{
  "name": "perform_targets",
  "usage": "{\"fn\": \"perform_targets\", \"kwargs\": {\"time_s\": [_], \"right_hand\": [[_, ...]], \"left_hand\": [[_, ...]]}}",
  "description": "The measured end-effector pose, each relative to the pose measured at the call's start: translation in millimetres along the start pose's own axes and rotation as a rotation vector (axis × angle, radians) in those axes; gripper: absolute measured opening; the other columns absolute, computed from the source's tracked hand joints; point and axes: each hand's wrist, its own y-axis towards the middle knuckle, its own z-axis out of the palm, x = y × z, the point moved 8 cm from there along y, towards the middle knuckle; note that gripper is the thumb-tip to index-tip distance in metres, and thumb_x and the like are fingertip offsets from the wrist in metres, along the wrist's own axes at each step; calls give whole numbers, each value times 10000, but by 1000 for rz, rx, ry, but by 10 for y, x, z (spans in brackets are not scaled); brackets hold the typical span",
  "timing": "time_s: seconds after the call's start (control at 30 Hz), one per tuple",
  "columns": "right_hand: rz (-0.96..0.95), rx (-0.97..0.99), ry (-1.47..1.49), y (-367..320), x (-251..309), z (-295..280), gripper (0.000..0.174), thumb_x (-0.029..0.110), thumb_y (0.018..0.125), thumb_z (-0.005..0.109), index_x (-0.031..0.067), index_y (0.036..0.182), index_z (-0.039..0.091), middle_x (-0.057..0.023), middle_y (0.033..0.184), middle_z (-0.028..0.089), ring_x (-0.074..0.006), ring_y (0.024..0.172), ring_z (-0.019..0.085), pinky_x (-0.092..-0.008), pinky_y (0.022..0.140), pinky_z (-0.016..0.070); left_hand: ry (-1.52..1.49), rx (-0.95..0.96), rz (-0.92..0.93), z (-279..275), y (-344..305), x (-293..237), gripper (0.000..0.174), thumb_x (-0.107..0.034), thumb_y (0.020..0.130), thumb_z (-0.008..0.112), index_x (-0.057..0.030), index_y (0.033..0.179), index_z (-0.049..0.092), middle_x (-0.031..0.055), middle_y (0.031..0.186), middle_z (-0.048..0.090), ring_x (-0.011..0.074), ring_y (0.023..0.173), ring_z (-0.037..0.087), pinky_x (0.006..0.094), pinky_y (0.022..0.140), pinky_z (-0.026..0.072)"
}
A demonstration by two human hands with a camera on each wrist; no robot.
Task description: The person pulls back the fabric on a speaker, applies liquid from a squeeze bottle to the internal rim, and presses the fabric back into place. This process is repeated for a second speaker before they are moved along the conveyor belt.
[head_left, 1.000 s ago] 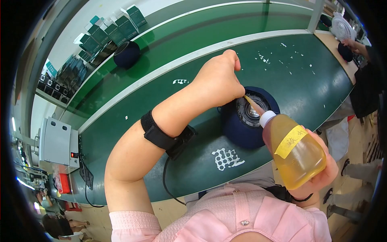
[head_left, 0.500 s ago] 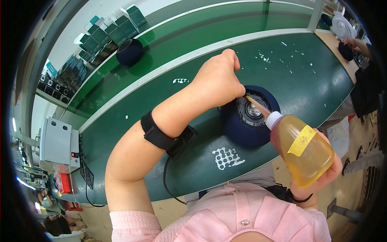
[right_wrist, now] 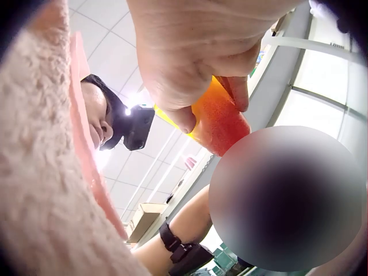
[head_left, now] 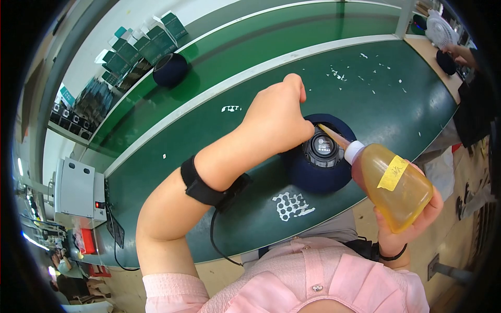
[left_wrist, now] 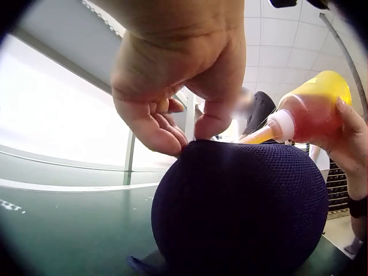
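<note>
Glare has cleared from the dark disc [head_left: 324, 146] inside a navy fabric ball [head_left: 318, 178], so white print now shows; the bottle's nozzle [head_left: 334, 134] is still at the rim, suggesting work there continues. The ball, rounded and open-topped, sits on the green table [head_left: 245, 229], right of middle. The left hand [head_left: 276, 115] pinches its far-left rim between thumb and fingers; the right hand [head_left: 409, 230] has fingers curled round the amber bottle [head_left: 402, 195].
</note>
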Motion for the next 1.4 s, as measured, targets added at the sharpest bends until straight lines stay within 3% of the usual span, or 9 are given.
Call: {"fn": "perform_targets", "kwargs": {"time_s": [0.2, 0.33, 0.4, 0.57, 0.77, 0.9, 1.07, 1.33, 1.4], "right_hand": [[-14, 18, 109, -44, -64, -5, 897, 57, 603, 839, 97, 1251, 220, -285, 1238, 429, -316, 1100, 529, -391, 923, 451], [-48, 77, 95, -32, -24, 27, 900, 48, 612, 830, 103, 1260, 207, -286, 1241, 424, -326, 1106, 527, -395, 926, 451], [-88, 114, 86, -63, -11, 59, 850, 218, 680, 807, 129, 1288, 220, -265, 1258, 417, -334, 1148, 480, -416, 951, 416], [-93, 133, 69, -69, 18, 83, 849, 135, 655, 819, 139, 1259, 223, -269, 1254, 422, -336, 1126, 499, -416, 940, 430], [-141, 130, 92, -79, 11, 92, 798, 99, 676, 802, 110, 1234, 232, -309, 1234, 423, -374, 1103, 533, -441, 942, 452], [-144, 121, 111, -90, -1, 94, 803, 121, 673, 809, 116, 1234, 234, -317, 1238, 417, -378, 1102, 534, -442, 932, 460], [-135, 156, 144, -74, 11, 64, 811, 118, 665, 814, 108, 1231, 234, -318, 1240, 415, -380, 1105, 531, -440, 928, 463], [-106, 78, 58, -44, 60, -7, 818, 80, 652, 813, 99, 1226, 231, -315, 1232, 418, -365, 1102, 532, -431, 932, 456], [-97, 101, 28, -62, 48, -18, 874, 173, 671, 811, 135, 1309, 215, -283, 1272, 405, -369, 1151, 468, -443, 934, 422]], "left_hand": [[-41, 176, 0, -25, -20, -71, 311, -70, 643, 658, -13, 902, 495, 115, 744, 617, 205, 733, 617, 307, 657, 477], [-256, 89, 169, -61, 143, -120, 212, -23, 685, 626, -11, 864, 514, 88, 728, 611, 163, 739, 615, 285, 668, 486], [-230, 173, 285, -5, 197, -301, 124, 33, 703, 582, -1, 804, 518, 70, 709, 602, 132, 749, 617, 270, 670, 492], [32, 359, 499, 193, 284, -563, 176, -17, 646, 684, -12, 774, 563, 115, 726, 627, 245, 674, 620, 318, 607, 490], [123, 380, 651, 290, 273, -687, 224, 14, 629, 663, -16, 822, 554, 121, 722, 625, 286, 688, 617, 364, 603, 472], [124, 363, 628, 274, 274, -652, 290, 22, 622, 653, -20, 869, 506, 122, 717, 628, 292, 686, 619, 364, 596, 466], [-153, 418, 338, 248, 371, -371, 325, 21, 639, 611, -24, 860, 377, 127, 682, 618, 211, 627, 593, 308, 583, 458], [-211, 349, 245, 172, 303, -217, 327, 5, 641, 628, -26, 855, 383, 102, 670, 600, 158, 617, 556, 292, 584, 456], [-187, 321, 223, 169, 283, -191, 329, 5, 638, 630, -23, 855, 385, 102, 671, 599, 160, 620, 559, 293, 589, 457]]}}
